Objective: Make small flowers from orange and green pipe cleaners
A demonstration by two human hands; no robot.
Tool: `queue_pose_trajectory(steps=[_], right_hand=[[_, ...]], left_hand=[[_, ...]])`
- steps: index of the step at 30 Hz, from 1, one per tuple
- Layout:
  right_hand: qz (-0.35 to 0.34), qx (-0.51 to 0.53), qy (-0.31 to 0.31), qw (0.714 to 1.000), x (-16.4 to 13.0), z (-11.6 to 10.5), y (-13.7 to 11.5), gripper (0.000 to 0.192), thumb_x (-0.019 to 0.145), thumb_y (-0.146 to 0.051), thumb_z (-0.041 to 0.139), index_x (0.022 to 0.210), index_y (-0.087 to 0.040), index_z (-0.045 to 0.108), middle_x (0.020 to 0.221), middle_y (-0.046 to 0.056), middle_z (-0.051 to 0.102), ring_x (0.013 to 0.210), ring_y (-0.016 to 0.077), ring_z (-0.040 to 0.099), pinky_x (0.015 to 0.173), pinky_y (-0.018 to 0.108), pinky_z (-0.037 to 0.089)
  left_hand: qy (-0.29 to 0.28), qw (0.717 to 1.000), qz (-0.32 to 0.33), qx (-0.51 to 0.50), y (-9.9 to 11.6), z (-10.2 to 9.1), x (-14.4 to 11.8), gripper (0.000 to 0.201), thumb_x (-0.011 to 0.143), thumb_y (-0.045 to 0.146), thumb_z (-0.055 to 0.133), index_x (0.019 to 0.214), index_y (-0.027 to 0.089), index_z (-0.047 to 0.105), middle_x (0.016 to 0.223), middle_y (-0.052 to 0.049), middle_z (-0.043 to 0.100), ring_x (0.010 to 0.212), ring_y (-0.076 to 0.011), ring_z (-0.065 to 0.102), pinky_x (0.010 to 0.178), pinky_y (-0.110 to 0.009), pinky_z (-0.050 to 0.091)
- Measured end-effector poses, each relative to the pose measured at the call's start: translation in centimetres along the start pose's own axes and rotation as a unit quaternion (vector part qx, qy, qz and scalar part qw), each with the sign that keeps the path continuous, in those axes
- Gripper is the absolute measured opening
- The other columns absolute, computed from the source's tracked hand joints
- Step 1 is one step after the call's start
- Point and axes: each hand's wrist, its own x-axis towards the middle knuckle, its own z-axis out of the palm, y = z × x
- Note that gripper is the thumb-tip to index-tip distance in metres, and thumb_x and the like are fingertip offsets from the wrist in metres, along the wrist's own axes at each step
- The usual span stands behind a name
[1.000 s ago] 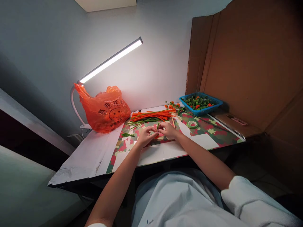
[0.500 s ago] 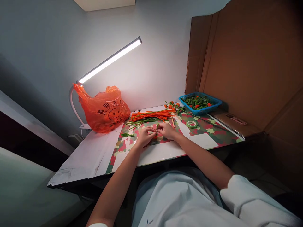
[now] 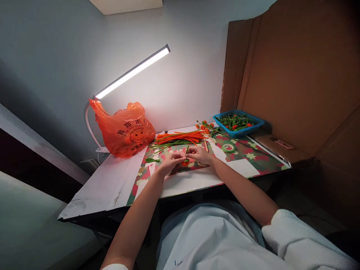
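Close together over the front of the table, my left hand (image 3: 172, 162) and my right hand (image 3: 200, 155) are both closed on one small orange flower (image 3: 185, 163). Its head points down toward the table and a short green stem sticks up between my fingertips. Finger and thumb of each hand pinch it just above the orange head; my fingers cover part of it. Left of my left hand lies a small green leaf-like piece (image 3: 152, 160). Behind my hands is a pile of orange and green pipe cleaners (image 3: 180, 138).
A roll of green tape (image 3: 228, 147) lies right of my hands. Finished-looking orange flowers (image 3: 203, 126) rest behind it, beside a blue basket (image 3: 239, 132) of green and orange pieces. An orange plastic bag (image 3: 123, 131) and a lit lamp (image 3: 132, 73) stand left. Cardboard (image 3: 292, 75) walls the right.
My hands have shifted slightly, and more of the orange flower head now shows below my fingers. The whole view has moved a little. Things on the table lie as before.
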Motion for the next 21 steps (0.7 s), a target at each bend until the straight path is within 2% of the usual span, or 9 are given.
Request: queue_pose_trajectory(steps=[6,10,12,16,21], right_hand=[[0.008,-0.056,0.05,0.997,0.2,-0.18,0.64,0.017,0.078,-0.031,0.06,0.076,-0.015,0.063,0.074,0.002,0.063,0.07,0.014,0.054,0.067,0.026,0.041],[0.002,-0.086,0.058,0.995,0.17,-0.24,0.89,0.015,0.079,-0.028,0.059,0.078,-0.014,0.064,0.074,0.002,0.063,0.069,0.0136,0.054,0.064,0.025,0.041],[-0.001,-0.104,0.056,0.993,0.14,-0.25,0.9,0.014,0.08,-0.027,0.058,0.077,-0.014,0.064,0.073,0.002,0.062,0.068,0.0133,0.053,0.063,0.024,0.04],[0.0,-0.134,0.053,0.99,0.04,-0.2,0.76,0.013,0.079,-0.025,0.058,0.073,-0.015,0.062,0.069,0.001,0.058,0.066,0.0129,0.05,0.062,0.024,0.039],[-0.009,-0.131,0.047,0.99,0.03,-0.14,0.52,0.013,0.08,-0.025,0.057,0.072,-0.015,0.061,0.07,0.001,0.057,0.066,0.013,0.05,0.062,0.025,0.039]], left_hand=[[0.092,0.993,0.036,0.057,-0.47,0.13,0.44,0.02,0.07,0.036,0.067,0.072,0.016,0.07,0.088,-0.006,0.068,0.086,-0.0182,0.059,0.078,-0.029,0.045],[0.126,0.985,0.053,0.11,-0.66,0.06,0.66,0.021,0.072,0.037,0.063,0.077,0.018,0.071,0.085,-0.005,0.069,0.086,-0.0195,0.061,0.079,-0.031,0.046],[0.125,0.981,0.065,0.132,-0.77,0.1,0.71,0.023,0.07,0.04,0.067,0.078,0.018,0.071,0.085,-0.005,0.068,0.083,-0.019,0.06,0.076,-0.029,0.047],[0.103,0.98,0.074,0.156,-0.88,0.22,0.73,0.03,0.067,0.046,0.072,0.069,0.016,0.068,0.083,-0.005,0.065,0.076,-0.0163,0.057,0.066,-0.026,0.046],[0.033,0.995,0.038,0.089,-0.58,0.31,0.46,0.035,0.07,0.048,0.071,0.072,0.014,0.065,0.073,-0.002,0.06,0.067,-0.0122,0.052,0.062,-0.024,0.042]])
